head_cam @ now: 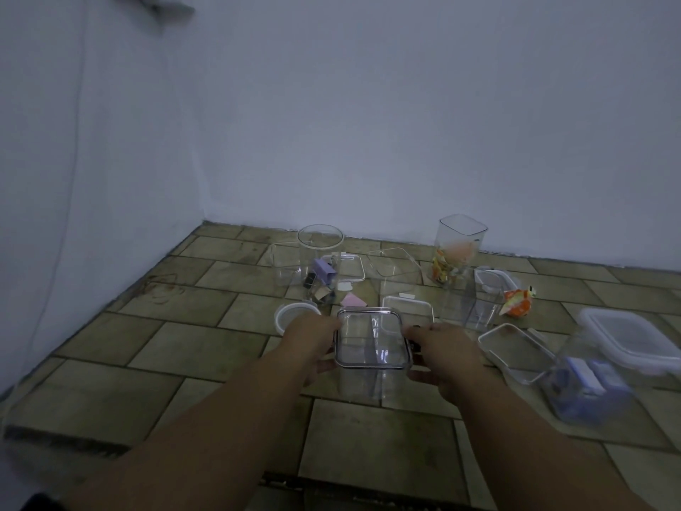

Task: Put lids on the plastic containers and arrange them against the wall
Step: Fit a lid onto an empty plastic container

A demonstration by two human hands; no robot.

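both hands are gripping a clear square container on the tiled floor, the left hand clasping its 9 o'clock side, the right hand its 3 o'clock side. a grey-rimmed lid is sitting on top. more open containers are standing at 12 o'clock, near the wall.

Clear glossy plastic container, matt worn stone-like floor tiles, smooth matt painted wall
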